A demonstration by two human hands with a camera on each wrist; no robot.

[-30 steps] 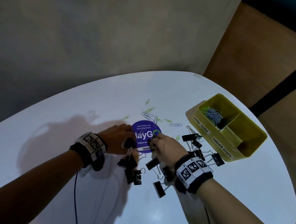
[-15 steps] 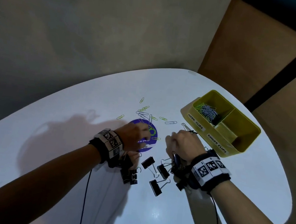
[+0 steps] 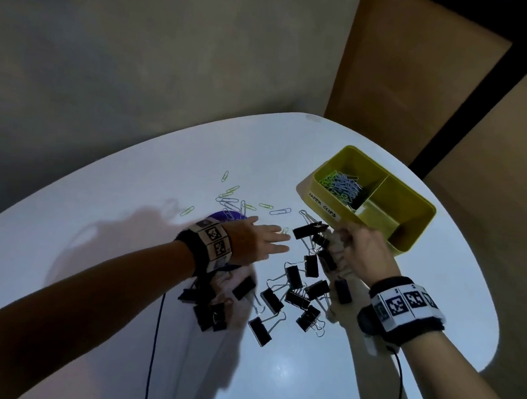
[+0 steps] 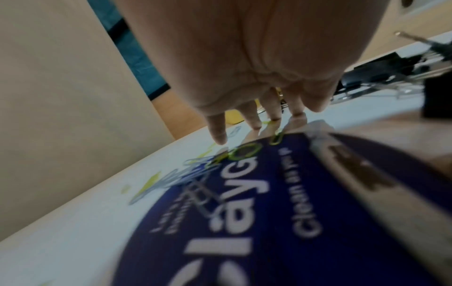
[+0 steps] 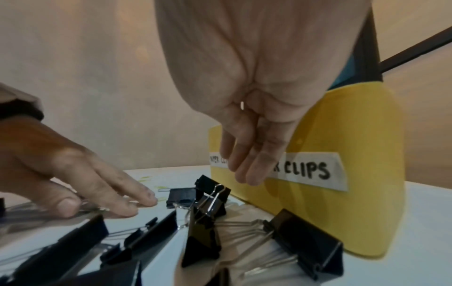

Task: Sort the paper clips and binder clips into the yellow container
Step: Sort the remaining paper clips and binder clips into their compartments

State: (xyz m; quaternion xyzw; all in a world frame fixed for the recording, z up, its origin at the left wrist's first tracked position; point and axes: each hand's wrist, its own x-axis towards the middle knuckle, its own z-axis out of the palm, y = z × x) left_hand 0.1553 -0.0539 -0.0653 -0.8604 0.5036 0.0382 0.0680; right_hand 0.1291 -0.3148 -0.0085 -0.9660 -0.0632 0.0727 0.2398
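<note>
The yellow container (image 3: 411, 239) stands at the right of the white table; its far-left compartment holds paper clips (image 3: 342, 186), the one beside it looks empty. Loose paper clips (image 3: 233, 198) lie past a purple sticker (image 3: 225, 215). Several black binder clips (image 3: 294, 286) are scattered between my hands. My left hand (image 3: 267, 241) lies flat, with fingertips (image 4: 220, 135) on the table by a green paper clip (image 4: 276, 137). My right hand (image 5: 247, 174) hangs with relaxed fingers and holds nothing, just in front of the container's labelled wall (image 5: 362, 212) above binder clips (image 5: 305, 243).
The table's curved edge (image 3: 489, 317) runs close behind and right of the container. A grey wall and brown panels stand beyond. A dark cable (image 3: 156, 333) hangs from my left wrist over the near table edge.
My left hand has slid right off the purple sticker with its fingers stretched flat. My right hand has shifted right toward the container, uncovering binder clips beneath it.
</note>
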